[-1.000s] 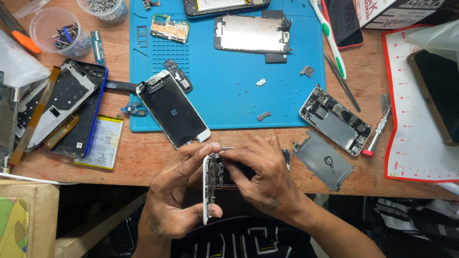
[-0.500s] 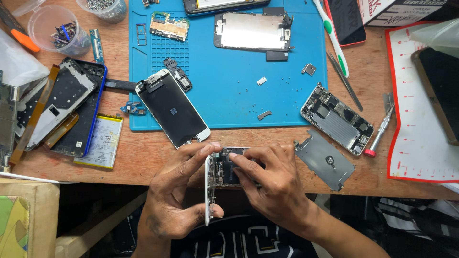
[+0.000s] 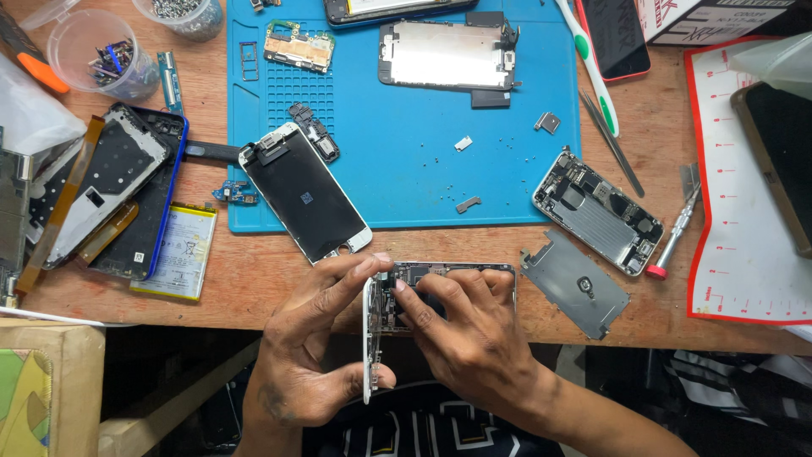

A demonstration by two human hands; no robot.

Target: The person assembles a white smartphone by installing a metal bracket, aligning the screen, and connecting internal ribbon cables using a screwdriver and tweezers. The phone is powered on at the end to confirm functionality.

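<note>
At the near edge of the wooden table (image 3: 254,271), both my hands work on an opened phone (image 3: 385,309). My left hand (image 3: 309,355) grips its white screen panel (image 3: 369,355), which stands on edge and swings open from the body. My right hand (image 3: 469,334) lies over the phone's body, with its fingertips pressed on the parts inside near the top. Much of the body is hidden under my right hand.
On the table lies a blue work mat (image 3: 397,118) with a loose black screen (image 3: 304,195), a circuit board (image 3: 298,46), a metal-backed panel (image 3: 447,54) and small parts. An open phone body (image 3: 599,211), metal shield plate (image 3: 575,283), screwdriver (image 3: 677,228), tweezers (image 3: 611,144), battery (image 3: 179,252) and parts cups (image 3: 100,52) surround it.
The phone has shifted slightly. My right hand's fingers have moved in over the phone's upper inside, while my left hand keeps its hold on the screen panel.
</note>
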